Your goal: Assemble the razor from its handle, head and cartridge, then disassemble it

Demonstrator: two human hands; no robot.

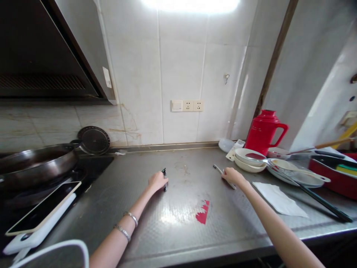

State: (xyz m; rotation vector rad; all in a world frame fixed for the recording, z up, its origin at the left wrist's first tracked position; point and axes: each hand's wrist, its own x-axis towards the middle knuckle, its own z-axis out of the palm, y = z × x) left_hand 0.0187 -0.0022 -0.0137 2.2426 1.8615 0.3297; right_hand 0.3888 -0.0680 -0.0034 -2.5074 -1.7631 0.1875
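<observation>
My left hand point(157, 181) is closed around a dark, slim pen point(165, 187) with a shiny barrel. The pen points away from me, close to the countertop point(156, 230). My right hand point(233, 175) is closed over a pale, slim pen point(218, 169) with a dark far end. This one slants across the metal surface, its middle hidden by my fingers. Between and nearer than both hands, a torn red patch point(203, 213) lies flat on the counter.
At left, a large pan point(39, 163) sits on the stove beside a phone point(44, 208) on a white stand. Stacked bowls point(249, 167), a red thermos point(262, 132), a white napkin point(279, 199) and a red pot point(331, 175) occupy the right. A tiled wall point(181, 67) closes the back.
</observation>
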